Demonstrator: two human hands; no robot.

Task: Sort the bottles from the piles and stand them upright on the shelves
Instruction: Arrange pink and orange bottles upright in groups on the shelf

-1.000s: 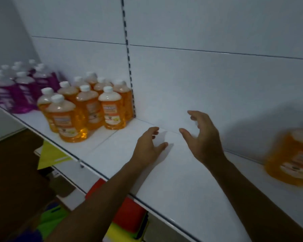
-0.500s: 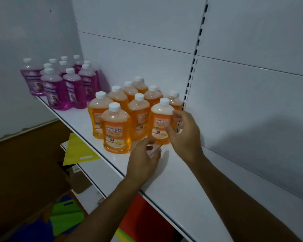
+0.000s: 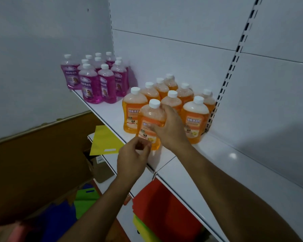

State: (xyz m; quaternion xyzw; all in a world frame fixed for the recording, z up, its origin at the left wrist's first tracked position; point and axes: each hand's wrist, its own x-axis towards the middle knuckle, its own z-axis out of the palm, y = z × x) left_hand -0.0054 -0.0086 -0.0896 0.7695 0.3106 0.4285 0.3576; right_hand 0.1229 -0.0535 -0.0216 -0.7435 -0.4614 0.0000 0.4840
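Observation:
Several orange bottles with white caps stand upright in a cluster on the white shelf (image 3: 217,154). My right hand (image 3: 170,128) wraps around the right side of the front orange bottle (image 3: 151,117), which stands at the shelf's front edge. My left hand (image 3: 132,158) touches the base of that same bottle with its fingertips. Another orange bottle (image 3: 195,117) stands just right of my right hand. Several purple bottles (image 3: 96,81), also upright, fill the shelf's far left end.
A slotted upright (image 3: 234,58) runs up the white back panel beside the orange cluster. Below the shelf lie a yellow bag (image 3: 103,140), a cardboard box (image 3: 101,168), and red (image 3: 164,206), green and blue bags. A grey wall stands to the left.
The view swung left toward the bottle groups. My right hand moved from the right-hand front bottle to the front orange bottle, and my left hand rose to its base.

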